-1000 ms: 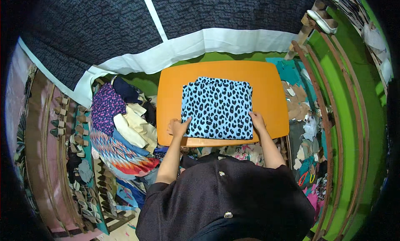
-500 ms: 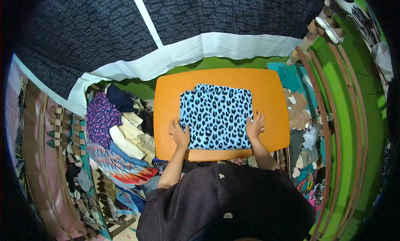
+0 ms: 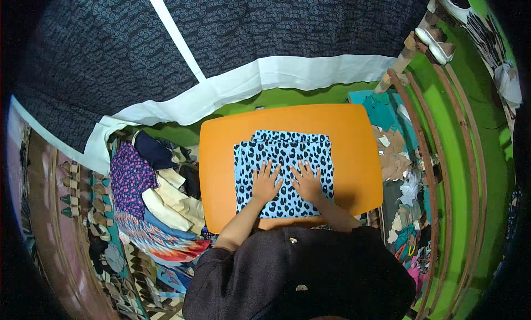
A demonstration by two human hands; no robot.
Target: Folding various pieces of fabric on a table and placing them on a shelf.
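A light blue cloth with black leopard spots (image 3: 285,195) lies folded into a rough square on an orange table (image 3: 357,148). Its far edge shows a second layer sticking out a little beyond the top one. My left hand (image 3: 266,184) rests flat on the cloth, left of its middle, fingers spread and pointing away from me. Beside it, my right hand (image 3: 307,181) also lies flat on the cloth with its fingers apart. A narrow strip of spotted fabric shows between the two hands. Neither hand grips anything.
Left of the table is a heap of clothes, with a purple patterned cloth (image 3: 131,173) and cream fabric (image 3: 171,201). Wooden rails (image 3: 426,170) run along the right, near white shoes (image 3: 434,45). A dark patterned curtain (image 3: 298,24) with a white border hangs beyond the table.
Both hands have moved inward from the cloth's side edges onto its top and now lie flat. The view has shifted slightly, so the table appears lower.
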